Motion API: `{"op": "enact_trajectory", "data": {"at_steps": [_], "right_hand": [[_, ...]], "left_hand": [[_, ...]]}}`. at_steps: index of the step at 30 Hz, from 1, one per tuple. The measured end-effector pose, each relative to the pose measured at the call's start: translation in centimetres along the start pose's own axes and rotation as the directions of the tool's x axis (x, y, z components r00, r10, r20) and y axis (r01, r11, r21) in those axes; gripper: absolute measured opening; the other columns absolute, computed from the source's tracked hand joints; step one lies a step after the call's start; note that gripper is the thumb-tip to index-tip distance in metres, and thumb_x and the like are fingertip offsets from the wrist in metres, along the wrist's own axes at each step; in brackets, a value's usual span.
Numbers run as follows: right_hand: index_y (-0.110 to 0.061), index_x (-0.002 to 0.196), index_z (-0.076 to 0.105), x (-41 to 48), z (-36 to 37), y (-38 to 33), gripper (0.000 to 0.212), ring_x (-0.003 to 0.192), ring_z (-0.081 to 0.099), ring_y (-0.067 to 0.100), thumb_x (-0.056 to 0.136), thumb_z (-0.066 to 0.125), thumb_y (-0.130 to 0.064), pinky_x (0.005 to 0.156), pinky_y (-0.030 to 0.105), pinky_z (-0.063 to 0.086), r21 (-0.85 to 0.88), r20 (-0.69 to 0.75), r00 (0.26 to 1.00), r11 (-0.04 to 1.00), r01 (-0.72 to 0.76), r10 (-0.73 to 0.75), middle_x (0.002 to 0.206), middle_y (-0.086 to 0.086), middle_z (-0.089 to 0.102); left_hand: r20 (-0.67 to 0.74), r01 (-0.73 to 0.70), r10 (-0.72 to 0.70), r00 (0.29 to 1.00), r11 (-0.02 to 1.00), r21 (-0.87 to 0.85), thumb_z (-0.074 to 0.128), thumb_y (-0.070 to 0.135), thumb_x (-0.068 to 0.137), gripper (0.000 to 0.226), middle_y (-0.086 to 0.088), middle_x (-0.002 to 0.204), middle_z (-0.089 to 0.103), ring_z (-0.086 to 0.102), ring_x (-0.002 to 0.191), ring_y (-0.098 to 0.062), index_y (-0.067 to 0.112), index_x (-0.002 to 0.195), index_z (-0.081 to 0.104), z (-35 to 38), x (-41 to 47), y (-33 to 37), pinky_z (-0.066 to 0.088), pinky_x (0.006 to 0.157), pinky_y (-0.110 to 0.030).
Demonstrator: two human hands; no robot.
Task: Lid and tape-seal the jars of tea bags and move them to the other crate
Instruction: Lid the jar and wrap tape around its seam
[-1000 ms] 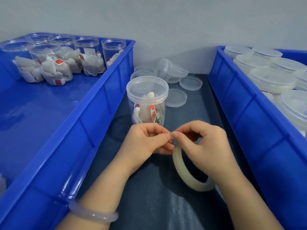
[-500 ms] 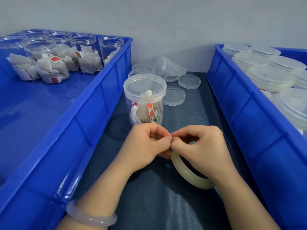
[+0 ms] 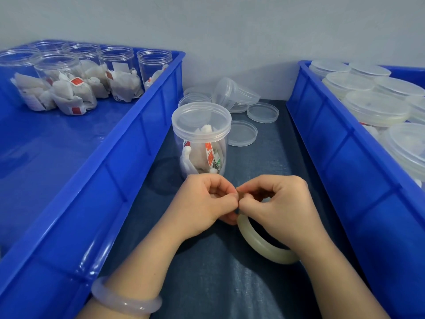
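A clear jar of tea bags (image 3: 201,143) with its lid on stands on the dark mat between two blue crates. Just in front of it, my left hand (image 3: 204,203) and my right hand (image 3: 276,208) meet fingertip to fingertip at the top of a pale roll of clear tape (image 3: 259,242). My right hand holds the roll, which hangs below it. My left thumb and fingers pinch at the tape's end. The left crate (image 3: 128,143) holds several open jars of tea bags (image 3: 69,88). The right crate (image 3: 326,139) holds several lidded jars (image 3: 374,107).
Several loose clear lids (image 3: 242,132) lie on the mat behind the jar, with a stack of them tipped on its side (image 3: 234,93) against the grey wall. A pale bangle (image 3: 126,300) circles my left wrist.
Both hands have shifted slightly lower and closer together at the tape's end. The roll stays hanging under my right hand. The jar has not moved.
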State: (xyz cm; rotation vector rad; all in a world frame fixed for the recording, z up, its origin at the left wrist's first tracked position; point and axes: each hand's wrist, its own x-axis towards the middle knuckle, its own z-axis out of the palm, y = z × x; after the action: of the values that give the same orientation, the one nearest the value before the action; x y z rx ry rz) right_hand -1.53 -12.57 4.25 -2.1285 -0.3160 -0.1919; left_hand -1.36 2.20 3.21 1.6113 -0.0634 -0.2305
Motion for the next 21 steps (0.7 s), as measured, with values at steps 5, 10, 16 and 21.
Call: {"op": "enact_trajectory", "data": {"at_steps": [5,10,16,21], "right_hand": [[-0.032,0.064,0.070,-0.01,-0.09,0.15,0.025,0.060,0.063,-0.003,0.066,0.066,-0.008,0.058,0.007,0.046,0.055,0.003,1.000,0.998,-0.010,0.010,0.062,-0.018,0.068],[-0.027,0.068,0.075,0.06,-0.46,0.17,0.019,0.060,0.065,0.000,0.068,0.070,-0.008,0.060,0.012,0.050,0.097,0.064,0.997,0.994,-0.049,0.043,0.063,-0.013,0.070],[-0.026,0.067,0.075,0.06,-0.59,0.29,0.016,0.062,0.066,0.004,0.065,0.068,-0.012,0.062,0.019,0.054,0.091,0.089,0.993,0.992,-0.090,0.082,0.063,-0.011,0.070],[-0.027,0.065,0.075,0.09,-0.60,0.35,0.019,0.060,0.066,0.008,0.065,0.069,-0.009,0.059,0.019,0.053,0.085,0.093,0.992,0.992,-0.090,0.082,0.061,-0.009,0.070]], "left_hand": [[0.009,-0.011,0.011,1.000,1.000,0.006,0.056,-0.012,0.084,0.024,-0.001,0.052,0.064,0.063,0.046,-0.011,0.005,0.068,0.060,-0.11,0.04,0.01,0.051,0.047,-0.018],[0.021,-0.003,0.003,1.000,1.000,0.008,0.056,-0.012,0.085,0.024,-0.001,0.053,0.065,0.064,0.048,-0.013,0.005,0.069,0.060,-0.32,0.12,-0.21,0.052,0.049,-0.020],[0.051,0.010,-0.012,0.999,1.000,0.028,0.056,-0.011,0.086,0.021,-0.002,0.055,0.065,0.065,0.048,-0.014,0.004,0.071,0.060,-0.40,0.16,-0.35,0.052,0.049,-0.020],[0.063,0.015,-0.017,0.998,0.999,0.030,0.057,-0.010,0.086,0.021,-0.004,0.057,0.065,0.065,0.049,-0.015,0.004,0.071,0.060,-0.38,0.13,-0.31,0.053,0.050,-0.021]]}}
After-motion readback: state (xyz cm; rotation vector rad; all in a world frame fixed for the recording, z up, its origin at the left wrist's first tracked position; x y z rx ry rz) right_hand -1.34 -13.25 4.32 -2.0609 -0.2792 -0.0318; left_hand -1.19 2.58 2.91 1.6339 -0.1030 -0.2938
